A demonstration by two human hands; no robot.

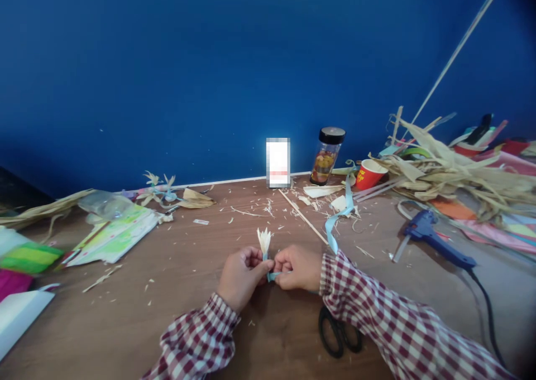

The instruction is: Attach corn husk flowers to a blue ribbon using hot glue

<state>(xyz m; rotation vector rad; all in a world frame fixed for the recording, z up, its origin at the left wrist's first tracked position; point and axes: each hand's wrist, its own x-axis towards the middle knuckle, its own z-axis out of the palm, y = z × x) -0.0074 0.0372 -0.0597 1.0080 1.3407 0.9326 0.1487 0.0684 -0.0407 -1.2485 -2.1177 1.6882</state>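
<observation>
Between my hands, low over the table's middle, stands a small corn-husk flower [264, 240] with pale pointed petals and light blue ribbon round its base. My left hand [243, 274] is closed, pinching the flower's wrapped base between thumb and fingers. Just right of it, my right hand [298, 265] is closed on the light blue ribbon [274, 277] near the base. A longer stretch of blue ribbon [333, 224] curls across the table beyond my right cuff. Black-handled scissors [330, 335] lie under my right forearm, their blades hidden.
On the right are a blue glue gun [439, 237], a red paper cup [369, 174] and heaped corn husks [448, 173]. A lidded jar [329, 157] stands by the blue wall. Finished-looking husk flowers [159, 187] and a painted sheet [115, 237] lie left. Scraps litter the tabletop.
</observation>
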